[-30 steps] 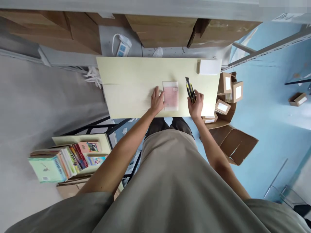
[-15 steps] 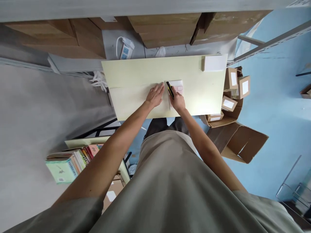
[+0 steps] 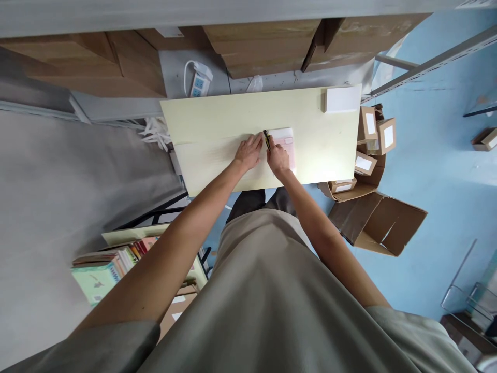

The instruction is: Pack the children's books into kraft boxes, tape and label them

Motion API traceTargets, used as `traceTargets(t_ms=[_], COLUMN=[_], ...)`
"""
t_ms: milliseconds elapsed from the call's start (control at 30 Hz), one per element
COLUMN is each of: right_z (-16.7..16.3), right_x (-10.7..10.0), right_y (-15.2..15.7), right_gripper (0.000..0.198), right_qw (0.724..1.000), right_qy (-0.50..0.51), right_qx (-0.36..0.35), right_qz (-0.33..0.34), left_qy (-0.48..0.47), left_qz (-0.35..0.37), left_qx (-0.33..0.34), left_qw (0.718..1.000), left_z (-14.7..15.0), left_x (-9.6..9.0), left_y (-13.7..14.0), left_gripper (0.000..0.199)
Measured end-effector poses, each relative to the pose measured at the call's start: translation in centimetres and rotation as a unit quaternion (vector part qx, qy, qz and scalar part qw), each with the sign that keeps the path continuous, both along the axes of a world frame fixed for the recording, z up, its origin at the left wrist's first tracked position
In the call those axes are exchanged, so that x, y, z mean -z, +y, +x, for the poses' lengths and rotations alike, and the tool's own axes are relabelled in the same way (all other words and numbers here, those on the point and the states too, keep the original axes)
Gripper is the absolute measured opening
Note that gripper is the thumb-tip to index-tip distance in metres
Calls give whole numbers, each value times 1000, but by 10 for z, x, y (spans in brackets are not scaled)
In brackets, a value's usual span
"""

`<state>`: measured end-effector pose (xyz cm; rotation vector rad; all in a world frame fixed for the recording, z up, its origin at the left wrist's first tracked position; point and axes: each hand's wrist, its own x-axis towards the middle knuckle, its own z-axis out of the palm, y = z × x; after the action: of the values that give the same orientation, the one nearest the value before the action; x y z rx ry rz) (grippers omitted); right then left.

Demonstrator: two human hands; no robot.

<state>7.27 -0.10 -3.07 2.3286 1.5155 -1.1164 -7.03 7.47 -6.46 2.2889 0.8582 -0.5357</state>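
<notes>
My right hand (image 3: pixel 278 159) is closed around a black and yellow utility knife (image 3: pixel 266 139), which points away from me. Beneath and beside that hand lies a flat white and pink sheet or packet (image 3: pixel 289 147); its left part is hidden by my fingers. My left hand (image 3: pixel 249 151) presses flat, fingers outstretched, on a pale, nearly see-through sheet (image 3: pixel 212 155) that stretches to the left. Its fingertips are just left of the knife. Both hands rest over a pale yellow board (image 3: pixel 322 150) on the worktable.
A white box or stack (image 3: pixel 342 99) sits at the board's far right corner. Behind it are a power strip (image 3: pixel 200 83) and large cartons (image 3: pixel 267 49). An open carton (image 3: pixel 382 173) holds small labelled boxes on the right. Books (image 3: pixel 97 280) stand on a rack at lower left.
My right hand has shifted slightly left, and the knife now shows less between my fingers. More of the pink area is uncovered. My left hand has stayed in place.
</notes>
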Motion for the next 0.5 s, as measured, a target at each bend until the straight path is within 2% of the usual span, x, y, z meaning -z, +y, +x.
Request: traceTargets(t_ms=[233,500], right_z=[-9,-19], right_x=[2,-14], right_y=[-4,-14], right_gripper=[77,76], right_qw=[1000,999], right_qy=[-14,-28], right_qx=[5,10], right_qz=[-3,-25], left_qy=[16,21], left_qz=[8,0], left_qx=[13,15], left_qw=[1000,1000], left_z=[1,3], left_x=[-7,-9], left_y=[3,4], left_gripper=[96,103])
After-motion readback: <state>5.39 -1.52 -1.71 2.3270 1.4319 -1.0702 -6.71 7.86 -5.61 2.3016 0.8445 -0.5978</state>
